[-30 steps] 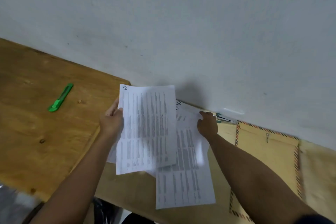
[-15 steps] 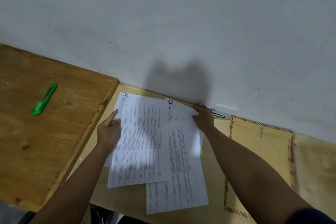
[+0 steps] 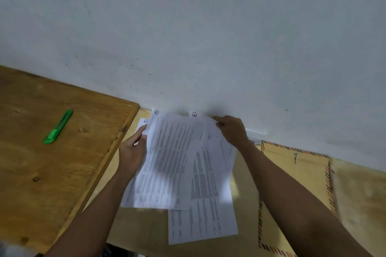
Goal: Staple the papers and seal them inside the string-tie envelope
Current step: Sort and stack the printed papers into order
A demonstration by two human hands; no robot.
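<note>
Three printed white papers [image 3: 177, 165], numbered in their top corners, lie fanned and overlapping on the pale wooden table [image 3: 146, 227], pushed up against the wall. My left hand [image 3: 133, 150] grips the left edge of the sheets. My right hand [image 3: 231, 131] pinches their top right corner. A tan string-tie envelope [image 3: 307, 175] with a striped border lies flat to the right, partly under my right forearm. A bit of a metal object, perhaps the stapler [image 3: 255, 141], peeks out behind my right wrist, mostly hidden.
A green utility knife [image 3: 58, 127] lies on the darker wooden table [image 3: 41, 162] at left, which stands slightly higher than the pale one. A white wall [image 3: 208, 37] closes off the far side right behind the papers.
The top sheet, held up by my left hand a second ago, has come down onto the others. The sheets have been drawn closer together and slid toward the wall.
</note>
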